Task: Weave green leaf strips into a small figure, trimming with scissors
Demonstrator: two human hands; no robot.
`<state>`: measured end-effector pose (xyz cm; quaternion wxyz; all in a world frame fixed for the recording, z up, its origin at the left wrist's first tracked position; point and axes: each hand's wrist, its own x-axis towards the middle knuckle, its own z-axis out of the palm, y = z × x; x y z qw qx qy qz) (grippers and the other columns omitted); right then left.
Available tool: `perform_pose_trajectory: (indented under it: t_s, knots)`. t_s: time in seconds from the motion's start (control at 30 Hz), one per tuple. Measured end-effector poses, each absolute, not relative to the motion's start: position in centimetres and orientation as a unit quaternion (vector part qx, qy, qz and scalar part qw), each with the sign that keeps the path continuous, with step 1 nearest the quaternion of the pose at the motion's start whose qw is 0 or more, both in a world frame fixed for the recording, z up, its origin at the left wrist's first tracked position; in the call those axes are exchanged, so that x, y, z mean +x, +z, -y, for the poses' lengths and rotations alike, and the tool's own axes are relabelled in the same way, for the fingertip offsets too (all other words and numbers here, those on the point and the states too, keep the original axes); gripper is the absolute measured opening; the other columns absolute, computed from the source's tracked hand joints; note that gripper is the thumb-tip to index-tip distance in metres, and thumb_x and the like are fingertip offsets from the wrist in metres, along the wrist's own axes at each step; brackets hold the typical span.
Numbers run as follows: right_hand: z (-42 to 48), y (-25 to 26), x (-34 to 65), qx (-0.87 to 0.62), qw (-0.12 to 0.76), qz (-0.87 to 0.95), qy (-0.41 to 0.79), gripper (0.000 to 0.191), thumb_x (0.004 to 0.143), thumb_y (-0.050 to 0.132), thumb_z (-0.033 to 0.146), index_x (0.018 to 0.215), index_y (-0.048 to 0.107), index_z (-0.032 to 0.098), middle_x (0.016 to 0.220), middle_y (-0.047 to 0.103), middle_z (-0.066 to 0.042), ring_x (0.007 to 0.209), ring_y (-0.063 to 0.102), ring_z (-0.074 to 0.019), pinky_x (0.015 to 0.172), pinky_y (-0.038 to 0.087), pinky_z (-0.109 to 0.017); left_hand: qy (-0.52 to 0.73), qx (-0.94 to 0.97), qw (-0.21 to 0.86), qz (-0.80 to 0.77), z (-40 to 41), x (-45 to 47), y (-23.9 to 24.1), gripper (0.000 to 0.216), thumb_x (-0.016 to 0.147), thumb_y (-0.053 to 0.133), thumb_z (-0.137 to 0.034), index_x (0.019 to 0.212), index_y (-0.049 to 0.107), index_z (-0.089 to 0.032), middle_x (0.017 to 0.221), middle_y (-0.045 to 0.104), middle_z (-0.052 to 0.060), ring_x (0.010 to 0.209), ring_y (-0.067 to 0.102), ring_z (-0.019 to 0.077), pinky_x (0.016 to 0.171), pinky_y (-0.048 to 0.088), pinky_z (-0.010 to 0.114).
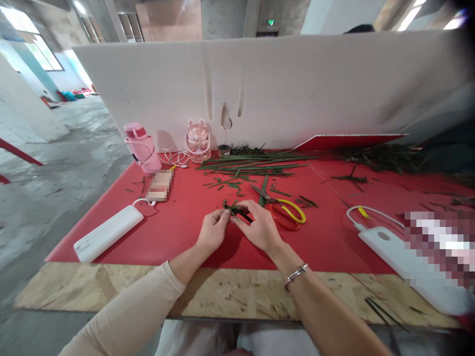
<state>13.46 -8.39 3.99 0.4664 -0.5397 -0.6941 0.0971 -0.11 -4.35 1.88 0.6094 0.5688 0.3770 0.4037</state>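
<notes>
Both hands met over the middle of the red mat (178, 232), near its front edge. The left hand (214, 230) was closed, thumb and forefinger pinching the left end of a small dark green leaf piece (237, 211). The right hand (260, 228) was closed too, its fingertips pinching the same piece from the right side. The piece sat between the two sets of fingertips, held just above the mat (whether it touched the mat could not be told). It looked folded or knotted, with a short end sticking up and left and a darker strip running down and right across the right fingers.

A metal bracelet (296, 273) sat on the right wrist. A beige sleeve (141, 306) covered the left forearm.

Just beside the right hand, on its far right side, lay scissors (285, 210) with yellow and red handles, blades pointing up and left. Beyond the hands lay a bundle of long green leaf strips (252, 165), with short cut bits scattered between bundle and hands.

To the left, well apart from the hands, lay a white power bank (107, 233) with a cable. At the back left stood a pink bottle (141, 147) and a pink bear-eared cup (198, 141), against a white board (297, 89). A second white power bank (386, 247) lay at the right.
</notes>
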Motion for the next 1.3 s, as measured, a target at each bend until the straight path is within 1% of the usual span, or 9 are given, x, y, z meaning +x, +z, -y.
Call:
perform_pose_trajectory:
  t_s: [0.13,0.27,0.5,0.63,0.8,0.97,1.03,1.2,1.3]
  knots:
    - [8.4,4.2,13.2,-0.521,0.479,0.703,0.069,0.007,0.080,0.057,0.026,0.085,0.061,0.023,0.085,0.064,-0.006,0.084,0.059,-0.0192,0.079,0.047,-0.031,0.403,0.576,0.605,-0.373,4.5,-0.2,1.9,0.039,0.076,0.050,-0.050,0.060,0.051,-0.014,0.048,0.038,-0.005,0.046,0.032,0.0067,0.047,0.026,0.022]
    - [8.5,4.5,13.1,-0.529,0.485,0.689,0.098,0.014,0.084,0.049,0.023,0.081,0.063,0.023,0.081,0.064,-0.006,0.080,0.060,-0.0182,0.075,0.047,-0.030,0.388,0.587,0.612,-0.361,4.6,-0.1,1.9,0.038,0.076,0.050,-0.050,0.063,0.053,-0.014,0.054,0.048,-0.002,0.049,0.041,0.0084,0.050,0.032,0.023]
    - [8.2,4.3,13.4,-0.570,0.503,0.627,0.169,0.011,0.080,0.052,0.021,0.078,0.063,0.021,0.074,0.066,-0.003,0.069,0.060,-0.0169,0.065,0.045,-0.027,0.378,0.639,0.575,-0.343,4.5,-0.3,1.5,0.033,0.081,0.047,-0.043,0.061,0.045,-0.016,0.054,0.036,-0.005,0.051,0.031,0.0072,0.050,0.027,0.021]
    - [8.2,4.4,13.6,-0.569,0.479,0.648,0.164,0.010,0.080,0.053,0.021,0.077,0.063,0.021,0.072,0.065,-0.003,0.067,0.059,-0.0160,0.064,0.044,-0.026,0.367,0.689,0.530,-0.331,4.5,-0.6,1.7,0.028,0.081,0.047,-0.039,0.069,0.053,-0.015,0.060,0.045,-0.002,0.058,0.039,0.0097,0.056,0.032,0.022]
    - [8.5,4.8,13.3,-0.543,0.488,0.664,0.161,0.011,0.080,0.053,0.022,0.077,0.064,0.021,0.074,0.064,-0.003,0.070,0.059,-0.0161,0.066,0.045,-0.027,0.385,0.664,0.555,-0.322,4.5,-0.3,1.7,0.027,0.081,0.049,-0.038,0.082,0.061,-0.013,0.073,0.059,0.002,0.070,0.050,0.0130,0.068,0.040,0.024]
    - [8.5,4.8,12.7,-0.541,0.566,0.593,0.187,0.008,0.077,0.058,0.027,0.078,0.061,0.020,0.076,0.063,-0.003,0.070,0.057,-0.0156,0.068,0.046,-0.028,0.451,0.638,0.530,-0.330,4.9,0.0,1.8,0.029,0.080,0.050,-0.037,0.087,0.065,-0.013,0.075,0.063,0.003,0.073,0.054,0.0144,0.072,0.042,0.025]
    - [8.4,4.7,12.6,-0.543,0.585,0.560,0.221,0.014,0.074,0.062,0.029,0.083,0.059,0.019,0.079,0.061,-0.003,0.069,0.056,-0.0145,0.066,0.047,-0.027,0.466,0.644,0.507,-0.332,5.0,0.0,1.9,0.029,0.080,0.052,-0.035,0.090,0.067,-0.013,0.077,0.065,0.003,0.075,0.055,0.0152,0.073,0.043,0.026]
    - [8.5,5.0,13.0,-0.511,0.561,0.560,0.333,0.020,0.075,0.059,0.031,0.089,0.059,0.017,0.084,0.062,-0.005,0.072,0.057,-0.0151,0.065,0.047,-0.028,0.474,0.638,0.508,-0.330,5.2,-0.1,2.2,0.030,0.079,0.053,-0.034,0.098,0.068,-0.015,0.072,0.064,0.003,0.073,0.056,0.0152,0.071,0.043,0.026]
    - [8.9,5.4,13.0,-0.512,0.566,0.578,0.289,0.021,0.075,0.059,0.027,0.093,0.057,0.017,0.087,0.060,-0.005,0.076,0.056,-0.0159,0.070,0.047,-0.029,0.481,0.618,0.518,-0.343,5.2,-0.1,2.3,0.029,0.077,0.055,-0.035,0.093,0.069,-0.014,0.067,0.061,0.002,0.065,0.052,0.0127,0.065,0.041,0.024]
